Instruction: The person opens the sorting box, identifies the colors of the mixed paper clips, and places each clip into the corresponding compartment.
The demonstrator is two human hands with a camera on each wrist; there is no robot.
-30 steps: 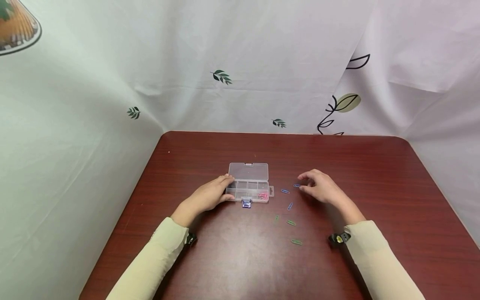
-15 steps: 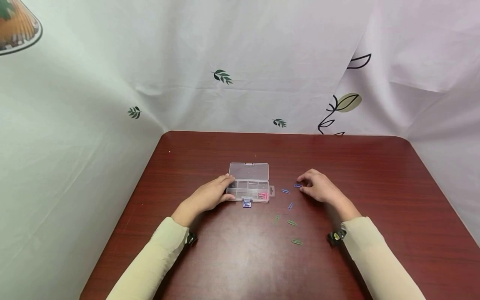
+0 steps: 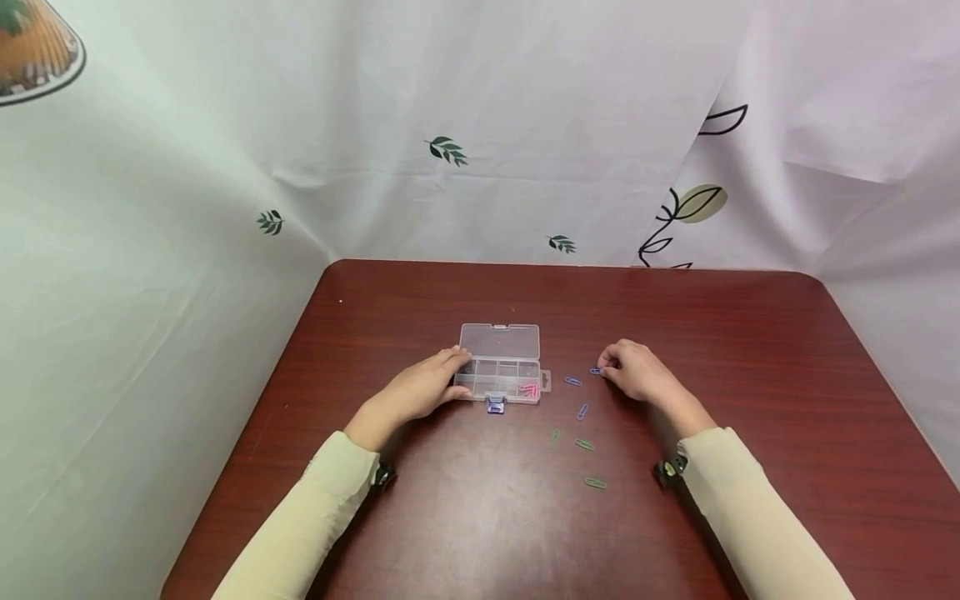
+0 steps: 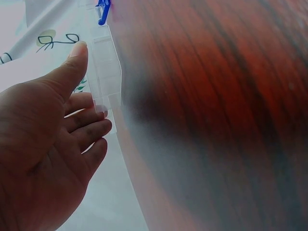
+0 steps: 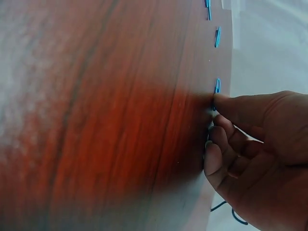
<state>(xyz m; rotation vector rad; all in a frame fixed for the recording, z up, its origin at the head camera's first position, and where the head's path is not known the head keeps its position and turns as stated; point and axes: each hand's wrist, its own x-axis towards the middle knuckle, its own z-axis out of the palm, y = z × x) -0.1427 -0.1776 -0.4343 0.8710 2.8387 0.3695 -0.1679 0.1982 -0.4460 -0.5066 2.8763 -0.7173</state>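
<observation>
The right hand is by far the nearer to the blue paper clip, which lies flat on the bench at its fingertips, on the side toward the clear compartment box. Its grip is curled, thumb and forefinger closing on the clip's near end; whether the clip is actually pinched I cannot tell. The clip's long axis runs roughly left-right, pointing at the box. The left hand rests with straight fingers against the box's left end

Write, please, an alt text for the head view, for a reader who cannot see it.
A person's right hand touches a blue paper clip on a dark red table, while the left hand rests against an open clear compartment box holding pink clips. More blue and green clips lie loose between the hands.
</observation>
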